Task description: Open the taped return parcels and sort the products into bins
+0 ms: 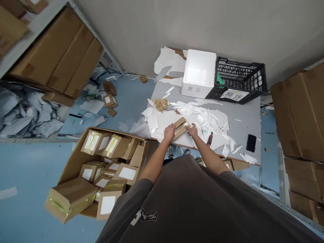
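Note:
A small brown cardboard box [180,129] with shiny clear tape lies between my hands at the front edge of the table. Its top shows a dark gap along the middle. My left hand [169,131] grips its left end, fingers closed round the side. At its right end my right hand [192,130] is closed on the corner, with the thumb and fingers against the cardboard. Torn white paper scraps [187,108] lie just beyond the box. A red utility knife [210,138] rests to the right of my right hand.
A white foam box [199,71] and a black plastic crate [240,81] stand at the table's back. A phone [251,143] lies at the right. On the left, a large carton [73,162] holds several taped boxes. Stacked cartons [298,114] flank the right side.

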`<state>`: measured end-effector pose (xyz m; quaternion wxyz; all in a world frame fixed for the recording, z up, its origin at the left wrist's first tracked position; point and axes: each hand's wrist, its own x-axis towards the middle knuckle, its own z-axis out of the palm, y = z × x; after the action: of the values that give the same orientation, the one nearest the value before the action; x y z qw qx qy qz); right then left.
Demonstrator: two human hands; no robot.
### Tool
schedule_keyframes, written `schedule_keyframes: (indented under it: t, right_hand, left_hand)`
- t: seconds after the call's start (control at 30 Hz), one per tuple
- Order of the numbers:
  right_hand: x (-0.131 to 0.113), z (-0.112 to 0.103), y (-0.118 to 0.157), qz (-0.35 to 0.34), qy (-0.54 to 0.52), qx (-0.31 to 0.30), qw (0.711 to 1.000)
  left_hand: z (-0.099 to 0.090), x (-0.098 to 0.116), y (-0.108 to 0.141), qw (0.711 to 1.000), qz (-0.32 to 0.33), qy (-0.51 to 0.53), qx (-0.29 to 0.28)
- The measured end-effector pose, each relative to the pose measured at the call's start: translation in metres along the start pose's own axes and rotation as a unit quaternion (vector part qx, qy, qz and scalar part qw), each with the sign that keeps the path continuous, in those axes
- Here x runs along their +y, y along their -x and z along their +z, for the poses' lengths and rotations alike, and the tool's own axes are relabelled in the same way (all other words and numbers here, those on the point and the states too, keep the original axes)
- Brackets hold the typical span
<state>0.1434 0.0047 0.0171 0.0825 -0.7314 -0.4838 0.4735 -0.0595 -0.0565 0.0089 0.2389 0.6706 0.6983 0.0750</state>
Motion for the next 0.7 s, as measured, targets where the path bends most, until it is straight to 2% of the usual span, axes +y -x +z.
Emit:
schedule_keyframes:
  t: [0.1, 0.2, 0.27, 0.37, 0.47, 0.53, 0.57, 0.63, 0.7]
  right_hand:
    - [-0.04, 0.009, -0.022, 0.022, 0.0, 0.004, 1.0]
    - [-0.061, 0.016, -0.023, 0.009, 0.031, -0.004, 0.999]
    - [-0.062, 0.019, -0.012, -0.001, 0.051, 0.023, 0.998]
    - [-0.056, 0.033, 0.016, -0.036, 0.078, 0.069, 0.994]
    - [-0.053, 0.055, 0.041, -0.07, 0.11, 0.051, 0.99]
    - [-0.052, 0.065, 0.048, -0.074, 0.108, 0.049, 0.99]
    - [-0.051, 0.066, 0.049, -0.075, 0.092, 0.051, 0.992]
    - [-0.044, 0.061, 0.047, -0.079, 0.031, 0.046, 0.995]
    - [-0.03, 0.05, 0.042, -0.086, -0.056, 0.018, 0.995]
  left_hand:
    - [0.001, -0.009, 0.018, 0.999, -0.039, 0.028, 0.019]
    - [-0.002, -0.019, 0.027, 0.993, -0.084, 0.079, 0.013]
    - [-0.008, -0.029, 0.027, 0.986, -0.112, 0.122, 0.018]
    - [-0.018, -0.045, 0.024, 0.975, -0.129, 0.169, 0.068]
    - [-0.024, -0.055, 0.019, 0.975, -0.126, 0.131, 0.124]
    - [-0.027, -0.058, 0.016, 0.984, -0.096, 0.073, 0.128]
    - [-0.028, -0.058, 0.014, 0.991, -0.062, 0.048, 0.109]
    - [-0.027, -0.057, 0.01, 0.998, 0.034, 0.021, 0.04]
    - [-0.023, -0.053, 0.008, 0.993, 0.119, 0.015, -0.011]
